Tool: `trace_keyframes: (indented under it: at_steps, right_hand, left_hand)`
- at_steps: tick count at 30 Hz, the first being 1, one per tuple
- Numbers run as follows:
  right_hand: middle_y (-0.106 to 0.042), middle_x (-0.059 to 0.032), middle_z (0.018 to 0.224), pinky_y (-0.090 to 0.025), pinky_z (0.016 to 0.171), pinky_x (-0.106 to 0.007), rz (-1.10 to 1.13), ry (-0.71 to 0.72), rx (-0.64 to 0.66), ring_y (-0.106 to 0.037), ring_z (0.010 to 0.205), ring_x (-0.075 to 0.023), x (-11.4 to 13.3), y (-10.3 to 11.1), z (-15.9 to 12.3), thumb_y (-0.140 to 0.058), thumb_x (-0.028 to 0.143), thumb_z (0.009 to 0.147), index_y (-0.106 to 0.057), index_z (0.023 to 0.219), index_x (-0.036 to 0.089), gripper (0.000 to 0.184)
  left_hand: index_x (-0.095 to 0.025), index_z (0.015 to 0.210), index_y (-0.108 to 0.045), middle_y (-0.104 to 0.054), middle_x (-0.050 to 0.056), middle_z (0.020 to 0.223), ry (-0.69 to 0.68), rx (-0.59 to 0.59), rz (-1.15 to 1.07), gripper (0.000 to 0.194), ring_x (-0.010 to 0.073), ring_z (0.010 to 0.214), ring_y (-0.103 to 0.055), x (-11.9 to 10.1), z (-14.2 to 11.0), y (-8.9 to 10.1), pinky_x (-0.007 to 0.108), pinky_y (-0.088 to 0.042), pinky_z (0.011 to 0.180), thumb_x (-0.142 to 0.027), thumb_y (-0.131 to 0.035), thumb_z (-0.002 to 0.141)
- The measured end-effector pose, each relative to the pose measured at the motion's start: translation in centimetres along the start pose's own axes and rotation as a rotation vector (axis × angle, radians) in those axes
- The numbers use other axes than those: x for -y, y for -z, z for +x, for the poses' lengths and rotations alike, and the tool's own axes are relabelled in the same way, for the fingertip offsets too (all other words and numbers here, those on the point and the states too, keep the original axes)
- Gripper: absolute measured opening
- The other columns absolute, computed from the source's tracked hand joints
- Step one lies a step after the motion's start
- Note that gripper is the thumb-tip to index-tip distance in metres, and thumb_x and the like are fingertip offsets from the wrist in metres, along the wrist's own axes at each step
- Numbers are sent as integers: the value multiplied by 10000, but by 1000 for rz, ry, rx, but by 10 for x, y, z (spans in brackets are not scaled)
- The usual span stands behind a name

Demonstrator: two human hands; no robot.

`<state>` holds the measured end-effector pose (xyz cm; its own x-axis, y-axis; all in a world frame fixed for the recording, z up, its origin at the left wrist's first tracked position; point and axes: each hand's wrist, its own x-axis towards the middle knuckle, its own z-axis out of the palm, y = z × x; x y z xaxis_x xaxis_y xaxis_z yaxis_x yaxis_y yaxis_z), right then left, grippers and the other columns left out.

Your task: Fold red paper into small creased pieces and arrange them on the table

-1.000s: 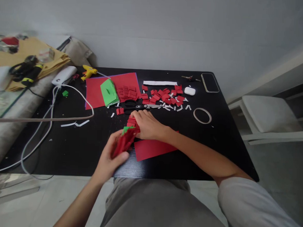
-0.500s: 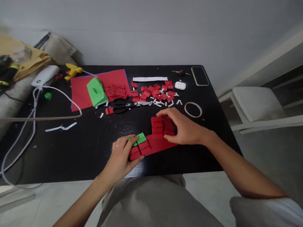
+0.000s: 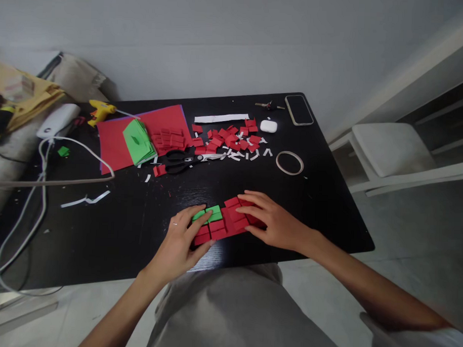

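Note:
A red paper strip (image 3: 228,230) lies near the table's front edge with folded paper squares on it. On its left part sit green folded squares (image 3: 214,213) above red folded squares (image 3: 216,227). My left hand (image 3: 181,236) rests over that end, thumb and fingers apart, fingertips touching the green and red squares. A block of red folded squares (image 3: 236,217) lies on the strip's right part. Spread across this block, the fingers of my right hand (image 3: 273,220) lie on top and hide its right side.
Behind the strip are black-handled scissors (image 3: 178,165), loose red squares (image 3: 230,138) and white scraps. A green paper stack (image 3: 139,142) lies on red sheets (image 3: 113,148). Also around: a yellow glue gun (image 3: 100,110), white cable (image 3: 44,202), tape ring (image 3: 289,163), earbud case (image 3: 268,126), phone (image 3: 299,110).
The block of red squares, held raised by my right hand before, now lies down on the strip's right part. My right fingers have spread out over it. My left hand stays at the left end.

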<state>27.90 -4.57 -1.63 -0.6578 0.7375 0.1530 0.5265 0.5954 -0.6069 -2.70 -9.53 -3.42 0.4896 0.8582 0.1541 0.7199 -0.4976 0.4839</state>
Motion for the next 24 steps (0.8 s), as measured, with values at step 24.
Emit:
trace_keyframes:
  at_steps: [24]
  right_hand:
    - [-637,-147,1423,-516,1112,-598,-33,54,-165,-583,1319,-320,10,-34,-12,-684,309,989,-613,1403,229,428]
  left_hand:
    - [-231,1512,-535,-555,176,1441,-36,-17,17,529,366,1316,-549,-2,3,-2,571,-495,1063,-348,-643,1008]
